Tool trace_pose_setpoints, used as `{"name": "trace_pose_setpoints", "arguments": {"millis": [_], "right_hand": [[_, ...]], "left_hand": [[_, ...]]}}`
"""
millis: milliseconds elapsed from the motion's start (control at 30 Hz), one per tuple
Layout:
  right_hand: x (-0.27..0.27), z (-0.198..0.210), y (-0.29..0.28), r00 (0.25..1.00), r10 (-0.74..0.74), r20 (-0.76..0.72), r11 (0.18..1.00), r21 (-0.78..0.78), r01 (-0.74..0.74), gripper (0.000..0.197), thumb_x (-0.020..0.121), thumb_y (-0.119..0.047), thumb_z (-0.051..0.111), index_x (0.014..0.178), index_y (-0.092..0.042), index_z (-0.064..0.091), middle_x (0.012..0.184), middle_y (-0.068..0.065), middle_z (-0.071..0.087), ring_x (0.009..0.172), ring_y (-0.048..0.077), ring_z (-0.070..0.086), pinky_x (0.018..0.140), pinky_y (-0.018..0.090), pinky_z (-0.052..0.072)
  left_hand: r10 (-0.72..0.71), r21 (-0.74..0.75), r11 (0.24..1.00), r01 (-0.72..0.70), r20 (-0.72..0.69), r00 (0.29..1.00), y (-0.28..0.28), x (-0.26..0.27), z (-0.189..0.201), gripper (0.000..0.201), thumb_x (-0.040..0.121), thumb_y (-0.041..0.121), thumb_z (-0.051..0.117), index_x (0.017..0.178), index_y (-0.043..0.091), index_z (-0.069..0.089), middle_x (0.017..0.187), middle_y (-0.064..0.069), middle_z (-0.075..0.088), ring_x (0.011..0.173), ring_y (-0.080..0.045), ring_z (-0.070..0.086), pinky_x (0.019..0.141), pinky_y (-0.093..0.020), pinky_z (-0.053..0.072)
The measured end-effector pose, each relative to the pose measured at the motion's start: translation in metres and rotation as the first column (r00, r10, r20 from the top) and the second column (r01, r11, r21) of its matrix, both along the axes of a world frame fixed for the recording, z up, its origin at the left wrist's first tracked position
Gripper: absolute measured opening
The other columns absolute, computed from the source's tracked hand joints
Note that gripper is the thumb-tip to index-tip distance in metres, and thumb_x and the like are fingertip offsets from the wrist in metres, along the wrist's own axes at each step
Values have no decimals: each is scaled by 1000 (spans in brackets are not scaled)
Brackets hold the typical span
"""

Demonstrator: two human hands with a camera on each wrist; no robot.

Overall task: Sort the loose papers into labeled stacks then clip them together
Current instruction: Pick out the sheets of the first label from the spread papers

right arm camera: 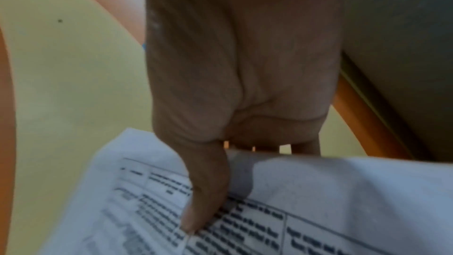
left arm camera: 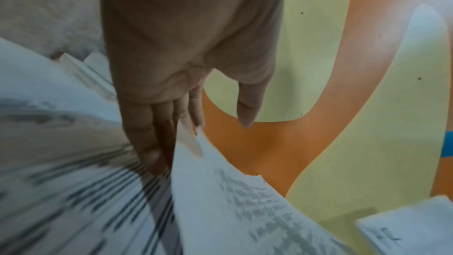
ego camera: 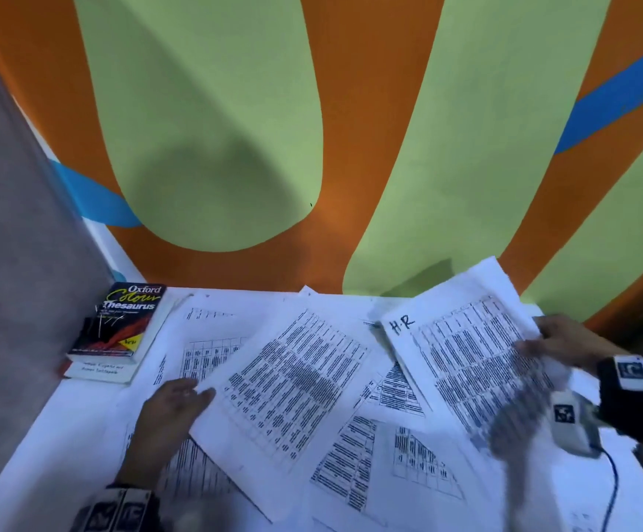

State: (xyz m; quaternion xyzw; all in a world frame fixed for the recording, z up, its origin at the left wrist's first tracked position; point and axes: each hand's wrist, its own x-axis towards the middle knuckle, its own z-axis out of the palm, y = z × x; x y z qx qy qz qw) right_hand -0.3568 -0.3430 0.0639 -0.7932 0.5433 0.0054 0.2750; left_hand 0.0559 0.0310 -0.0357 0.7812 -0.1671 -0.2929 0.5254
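Note:
Several printed white sheets lie overlapping on the white table (ego camera: 62,435). My right hand (ego camera: 556,339) holds up a sheet marked "H.R" (ego camera: 466,359) at the right, lifted off the pile. In the right wrist view the thumb (right arm camera: 206,191) presses on that sheet's (right arm camera: 331,185) printed face, with the fingers behind it. My left hand (ego camera: 176,405) lies on the papers with straight fingers at the left edge of the middle sheet (ego camera: 293,382). In the left wrist view the fingers (left arm camera: 157,133) meet that sheet's raised edge (left arm camera: 245,210); the thumb is clear of it.
Two stacked books, the top one an Oxford Colour Thesaurus (ego camera: 128,320), sit at the table's back left. A grey partition (ego camera: 13,263) closes the left side. An orange and green wall (ego camera: 312,147) stands right behind the table. A cable (ego camera: 615,478) hangs from my right wrist.

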Motion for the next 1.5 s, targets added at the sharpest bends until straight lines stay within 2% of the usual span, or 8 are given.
{"name": "trace_pose_setpoints", "arguments": {"millis": [167,233,333,500,700,1033,1333,1500], "right_hand": [[60,7,-5,929,259,-264,965,29,-260,24,85,-29,71,68,-18,58,78,-4,63,71,14,53,58,19,35],[87,-13,-2,915,280,-290,957,2,-292,15,87,-30,67,92,-17,64,110,6,66,95,23,58,75,24,44],[111,-47,0,920,250,-303,966,9,-260,54,89,-27,65,135,-6,48,142,15,45,128,30,46,105,33,38],[110,-71,-2,847,297,-441,937,-36,-347,41,95,-32,52,129,-11,52,128,12,43,119,30,47,100,41,42],[104,-70,3,841,218,-495,842,-339,-419,29,91,-21,51,116,-15,63,111,9,63,105,29,58,87,37,44],[94,-21,3,946,220,-237,880,-370,-298,13,82,-8,59,92,-18,58,91,12,69,76,26,60,62,28,38],[68,149,-9,985,158,69,855,-508,-102,50,82,-11,73,48,-17,36,49,3,36,49,14,32,48,29,24],[50,172,7,772,49,634,964,-232,130,28,76,-23,79,64,-7,59,39,-9,55,35,-3,41,40,10,36]], "left_hand": [[-244,295,938,181,195,950,-49,8,4,82,65,47,82,131,14,46,122,-18,59,104,-29,60,84,-37,48],[-361,387,889,246,260,896,-74,0,5,86,70,44,80,137,12,37,134,-16,53,113,-28,56,88,-35,46],[-466,507,810,295,251,848,-97,-9,1,82,71,40,80,136,11,38,132,-11,55,108,-27,60,83,-33,49],[-480,511,805,301,263,837,-98,-8,-8,30,76,20,76,97,3,64,96,-13,66,80,-26,62,71,-33,53],[-422,462,843,275,252,871,-93,-4,-14,21,76,17,72,85,-1,67,82,-17,69,73,-28,67,62,-34,53],[-395,443,856,267,228,890,-92,-5,-9,22,81,18,66,73,-2,61,70,-17,62,55,-20,51,55,-25,38],[-429,183,897,402,145,892,-77,-15,4,38,92,6,58,130,8,54,120,-5,62,103,-17,56,89,-28,42],[-382,-16,924,382,0,924,-74,-26,4,31,90,4,58,118,18,58,109,0,66,106,-27,62,89,-38,49]]}}
